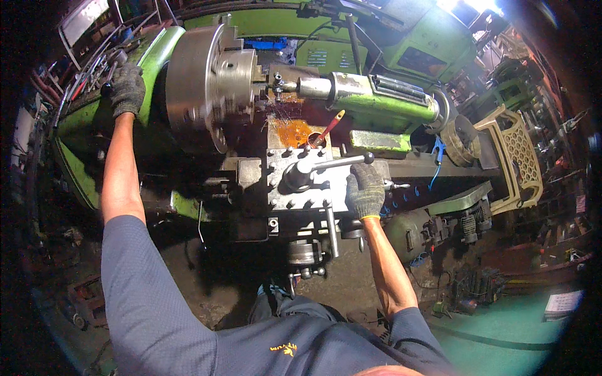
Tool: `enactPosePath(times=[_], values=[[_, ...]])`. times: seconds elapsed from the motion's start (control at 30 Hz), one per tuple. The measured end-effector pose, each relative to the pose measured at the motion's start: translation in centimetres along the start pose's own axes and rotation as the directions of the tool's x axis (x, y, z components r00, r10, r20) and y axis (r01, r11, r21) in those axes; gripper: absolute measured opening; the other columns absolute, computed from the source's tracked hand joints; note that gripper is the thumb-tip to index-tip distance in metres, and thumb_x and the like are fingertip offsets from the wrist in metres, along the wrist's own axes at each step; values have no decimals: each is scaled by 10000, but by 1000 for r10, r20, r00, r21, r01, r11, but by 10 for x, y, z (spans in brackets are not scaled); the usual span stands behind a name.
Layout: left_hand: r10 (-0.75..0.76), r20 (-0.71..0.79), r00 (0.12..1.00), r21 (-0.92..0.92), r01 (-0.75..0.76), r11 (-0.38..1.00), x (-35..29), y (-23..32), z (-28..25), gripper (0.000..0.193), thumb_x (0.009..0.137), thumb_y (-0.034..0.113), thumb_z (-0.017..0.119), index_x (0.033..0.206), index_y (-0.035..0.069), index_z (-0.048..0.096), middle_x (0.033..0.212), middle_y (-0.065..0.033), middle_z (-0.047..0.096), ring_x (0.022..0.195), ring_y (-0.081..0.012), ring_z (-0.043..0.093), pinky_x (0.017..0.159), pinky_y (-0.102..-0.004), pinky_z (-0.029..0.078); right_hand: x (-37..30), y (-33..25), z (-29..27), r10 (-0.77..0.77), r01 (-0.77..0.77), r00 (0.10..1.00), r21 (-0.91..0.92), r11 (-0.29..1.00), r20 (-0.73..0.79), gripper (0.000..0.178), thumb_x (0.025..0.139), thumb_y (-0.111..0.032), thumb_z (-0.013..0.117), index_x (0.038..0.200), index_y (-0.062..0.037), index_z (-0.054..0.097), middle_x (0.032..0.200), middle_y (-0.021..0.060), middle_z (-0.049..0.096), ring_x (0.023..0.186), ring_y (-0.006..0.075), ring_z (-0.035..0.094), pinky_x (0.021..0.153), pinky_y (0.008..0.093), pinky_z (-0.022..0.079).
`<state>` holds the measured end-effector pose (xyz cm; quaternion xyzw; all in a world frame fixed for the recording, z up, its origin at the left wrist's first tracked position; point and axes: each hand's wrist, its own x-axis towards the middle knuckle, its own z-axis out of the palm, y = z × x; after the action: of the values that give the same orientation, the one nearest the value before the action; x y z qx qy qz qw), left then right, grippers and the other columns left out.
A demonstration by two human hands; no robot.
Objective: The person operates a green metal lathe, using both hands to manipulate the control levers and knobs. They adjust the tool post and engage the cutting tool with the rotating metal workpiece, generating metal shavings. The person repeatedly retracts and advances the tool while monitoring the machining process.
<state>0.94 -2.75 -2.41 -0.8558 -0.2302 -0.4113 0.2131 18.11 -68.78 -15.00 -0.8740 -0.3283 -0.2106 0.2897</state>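
Observation:
My left hand (pixel 127 91), in a dark knit glove, is closed on top of the green headstock (pixel 155 55) of a lathe, beside a dark knob; its grip is hidden. Right of it stands the large steel chuck (pixel 193 88), its jaws looking smeared. A tailstock (pixel 376 100) points at the chuck, with a small metal piece (pixel 278 86) between them. My right hand (pixel 365 191), gloved too, curls over a crank handle (pixel 399 185) at the right side of the tool post (pixel 300 175). Just above its fingers ends the tool post's clamping lever (pixel 342 161).
A red-handled brush (pixel 327 128) stands in a pot behind the tool post, next to an oily orange-brown patch (pixel 293 133). Loose tools (pixel 84 81) lie on the headstock's far left. At right are a round tin (pixel 461 139), a beige plastic chair (pixel 519 156) and a motor (pixel 407 237).

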Motion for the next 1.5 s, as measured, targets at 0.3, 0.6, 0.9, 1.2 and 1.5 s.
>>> enactPosePath(times=[0.3,0.6,0.9,1.2,1.5], values=[[-181,128,975,-146,199,969,-2,-8,13,176,881,130,559,1006,109,680,1106,-155,646,1088,-407,576,966,-505,461,-2,3,3,28,-27,999,-28,999,43,247,810,-159,680,1044,-79,693,1061,190,672,1064,410,610,935,508,472],[-84,39,996,-139,88,986,-2,7,-1,170,888,123,544,981,100,685,1101,-161,646,1088,-404,576,979,-507,454,0,0,-2,44,-42,996,-23,999,76,252,804,-152,675,1037,-56,685,1037,195,659,1048,405,605,919,503,469],[-86,45,995,-59,89,994,0,12,-9,169,889,125,548,992,99,679,1119,-173,644,1110,-407,572,978,-514,449,1,-2,-3,23,-22,999,-7,1000,38,235,797,-143,681,1014,-53,685,1002,189,652,1003,402,614,890,495,481],[67,-60,996,60,-63,996,3,1,-8,181,865,102,558,1001,81,675,1166,-183,640,1157,-407,572,994,-507,452,2,-4,-4,14,-14,999,3,1000,38,236,808,-149,674,1026,-59,676,1024,178,651,1028,395,600,922,502,462],[18,-25,1000,31,-18,999,1,8,-10,206,871,105,548,1023,81,684,1170,-172,646,1102,-423,582,968,-504,461,1,-3,-4,15,-15,1000,5,1000,20,225,809,-149,660,1015,-60,670,1024,178,648,1026,393,597,924,498,459]])
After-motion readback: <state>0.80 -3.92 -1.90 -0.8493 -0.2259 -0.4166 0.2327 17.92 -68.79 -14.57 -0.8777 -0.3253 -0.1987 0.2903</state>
